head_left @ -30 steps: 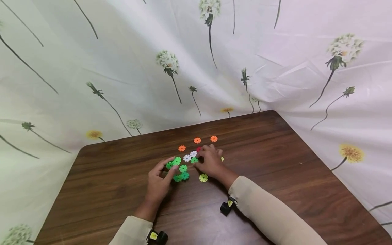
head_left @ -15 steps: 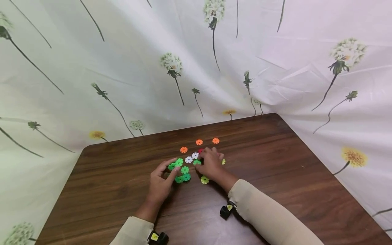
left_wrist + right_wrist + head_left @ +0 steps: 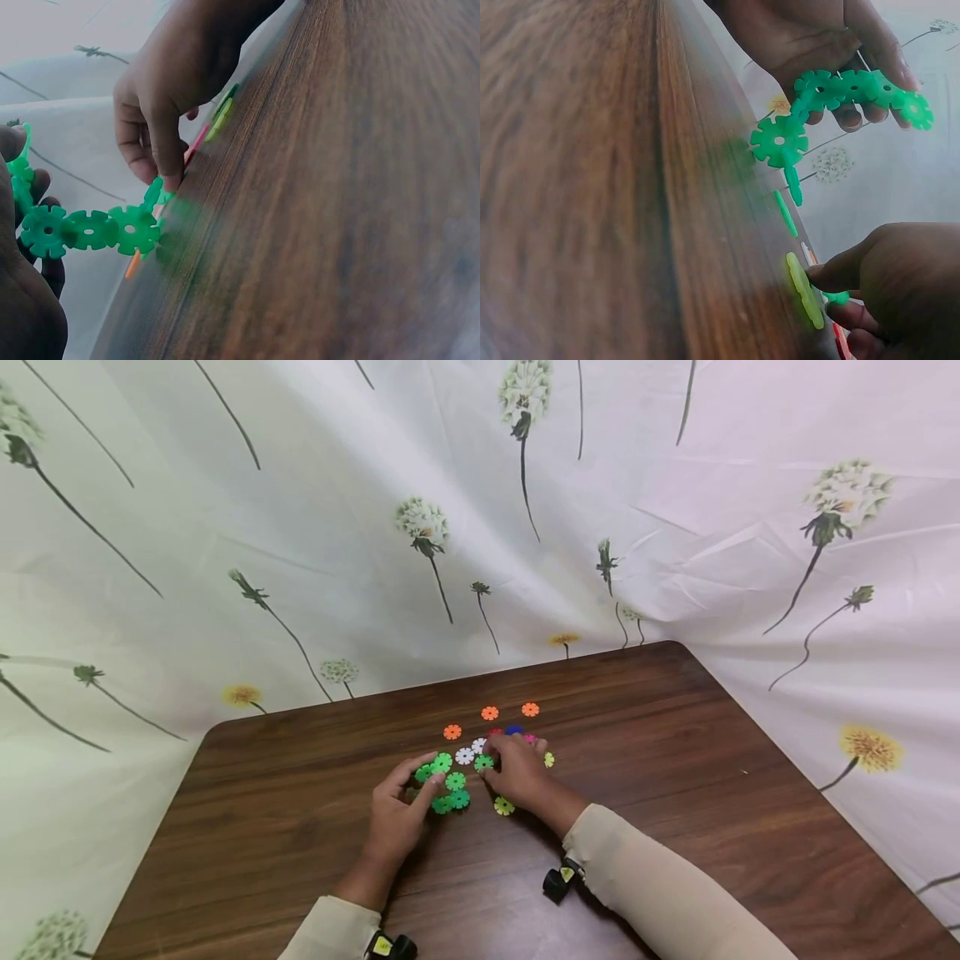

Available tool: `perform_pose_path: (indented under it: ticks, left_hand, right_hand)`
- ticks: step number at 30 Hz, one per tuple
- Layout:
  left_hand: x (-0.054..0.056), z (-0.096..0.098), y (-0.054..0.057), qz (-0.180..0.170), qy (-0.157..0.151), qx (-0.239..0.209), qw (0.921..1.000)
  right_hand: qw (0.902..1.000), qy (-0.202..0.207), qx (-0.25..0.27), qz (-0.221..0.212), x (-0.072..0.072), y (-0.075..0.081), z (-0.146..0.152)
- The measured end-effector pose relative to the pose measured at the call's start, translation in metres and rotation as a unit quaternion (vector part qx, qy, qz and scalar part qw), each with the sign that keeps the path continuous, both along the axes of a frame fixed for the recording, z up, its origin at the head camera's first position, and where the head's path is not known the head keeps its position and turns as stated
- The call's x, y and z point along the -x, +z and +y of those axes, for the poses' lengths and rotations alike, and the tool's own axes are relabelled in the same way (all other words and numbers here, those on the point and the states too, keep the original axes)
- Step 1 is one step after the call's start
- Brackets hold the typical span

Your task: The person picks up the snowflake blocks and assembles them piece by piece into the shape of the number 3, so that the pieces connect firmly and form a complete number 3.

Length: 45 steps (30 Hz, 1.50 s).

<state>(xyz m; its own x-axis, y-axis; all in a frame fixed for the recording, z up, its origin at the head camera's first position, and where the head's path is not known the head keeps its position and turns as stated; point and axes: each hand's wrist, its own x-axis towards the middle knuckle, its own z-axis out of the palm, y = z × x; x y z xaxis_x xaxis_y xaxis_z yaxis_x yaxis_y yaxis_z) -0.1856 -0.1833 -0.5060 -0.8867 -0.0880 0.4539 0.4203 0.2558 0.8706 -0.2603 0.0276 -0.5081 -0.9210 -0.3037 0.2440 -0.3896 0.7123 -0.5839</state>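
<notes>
My left hand (image 3: 400, 814) holds a linked chain of green notched plastic discs (image 3: 855, 88), its thumb on one side and fingers on the other. In the left wrist view the chain (image 3: 90, 229) bends and its far end comes down near the tabletop. My right hand (image 3: 525, 777) is low over the table, with thumb and forefinger pinching a single green notched disc (image 3: 483, 763). In the right wrist view that disc (image 3: 838, 297) shows between the fingertips, partly hidden. A yellow-green disc (image 3: 504, 806) lies just in front of the right hand.
Beyond the hands lie two white discs (image 3: 465, 756), several orange discs (image 3: 490, 713) and a blue disc (image 3: 514, 730). Red and pink discs are partly covered by the right hand. The wooden table (image 3: 300, 777) ends at a dandelion-printed cloth (image 3: 337, 568).
The head view has shifted slightly. The right hand has drawn a little towards the person, and a blue disc beyond its knuckles now shows. The left hand keeps its hold on the chain.
</notes>
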Motion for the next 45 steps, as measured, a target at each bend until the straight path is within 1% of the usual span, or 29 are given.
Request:
perform_pose_path:
  ticks: [5, 7, 10, 12, 16, 20, 23, 25, 28, 31, 34, 38, 45]
  left_hand:
    - [0.000, 0.000, 0.000, 0.003, -0.004, -0.006, 1.0000]
    - [-0.001, 0.000, 0.000, 0.002, -0.004, -0.007, 1.0000]
    - [-0.001, 0.000, 0.001, 0.000, -0.006, -0.008, 1.0000]
    - [-0.002, 0.000, 0.001, 0.000, -0.008, -0.007, 0.9999]
    - [-0.002, 0.000, 0.001, 0.006, -0.010, -0.004, 0.9999]
    - [-0.002, 0.000, -0.001, 0.010, -0.006, 0.000, 0.9999]
    - [-0.002, 0.000, -0.002, 0.011, -0.003, 0.004, 0.9999]
    - [-0.002, 0.001, -0.002, 0.012, -0.003, 0.006, 0.9999]
    - [-0.002, 0.001, -0.001, 0.011, -0.002, 0.009, 0.9999]
    - [-0.002, 0.002, 0.001, 0.010, -0.006, 0.009, 0.9999]
    - [-0.002, 0.002, 0.003, 0.008, -0.011, 0.005, 0.9999]
    - [-0.002, 0.002, 0.003, 0.013, -0.015, 0.002, 0.9998]
    - [0.000, 0.001, -0.001, 0.032, -0.019, 0.001, 0.9993]
  right_hand:
    - [0.9997, 0.018, 0.018, 0.000, 0.000, -0.001, 0.002]
    - [0.9990, 0.029, 0.034, -0.006, 0.000, 0.000, 0.003]
    - [0.9953, 0.057, 0.077, -0.017, 0.000, 0.000, 0.006]
    - [0.9902, 0.077, 0.113, -0.028, 0.001, 0.001, 0.007]
    - [0.9753, 0.110, 0.185, -0.049, 0.000, 0.004, 0.010]
    - [0.9541, 0.144, 0.255, -0.064, -0.005, 0.010, 0.011]
    - [0.9390, 0.166, 0.292, -0.074, -0.010, 0.016, 0.011]
    - [0.9307, 0.175, 0.312, -0.077, -0.013, 0.020, 0.011]
    - [0.9212, 0.185, 0.334, -0.077, -0.018, 0.023, 0.012]
    - [0.9155, 0.190, 0.347, -0.070, -0.021, 0.026, 0.011]
    - [0.9137, 0.194, 0.352, -0.056, -0.024, 0.027, 0.010]
    - [0.9112, 0.204, 0.355, -0.041, -0.026, 0.027, 0.007]
    - [0.9008, 0.225, 0.367, -0.058, -0.028, 0.027, 0.003]
